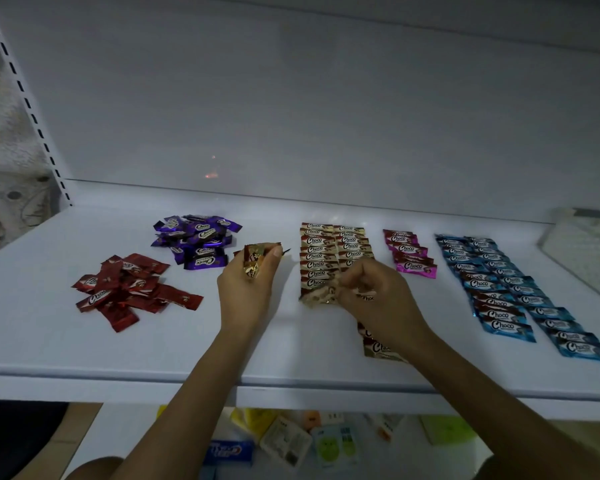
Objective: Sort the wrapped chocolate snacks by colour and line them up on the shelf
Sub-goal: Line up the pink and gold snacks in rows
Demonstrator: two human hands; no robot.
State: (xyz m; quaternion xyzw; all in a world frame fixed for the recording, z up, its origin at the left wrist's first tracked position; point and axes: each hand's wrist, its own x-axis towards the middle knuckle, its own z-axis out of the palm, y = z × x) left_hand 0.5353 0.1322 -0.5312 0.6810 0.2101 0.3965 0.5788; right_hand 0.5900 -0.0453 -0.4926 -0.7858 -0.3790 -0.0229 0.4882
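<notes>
On the white shelf point(84, 358) lie wrapped Choco snacks grouped by colour. A loose red pile point(132, 289) sits at the left, a loose purple pile point(196, 242) behind it. Gold snacks point(319, 252) lie in two rows in the middle, a short pink row point(409, 254) to their right, and two long blue rows point(499, 289) further right. My left hand point(248, 289) is raised and shut on a few gold snacks point(253, 259). My right hand point(378, 296) pinches a gold snack point(321, 296) at the near end of the left gold row, hiding part of the right row.
A white tray-like object point(582, 251) stands at the shelf's far right. The slotted upright point(25, 98) rises at the left. Below the shelf's front edge lie assorted packets point(291, 441) on a lower level. Bare shelf shows between the piles and the front edge.
</notes>
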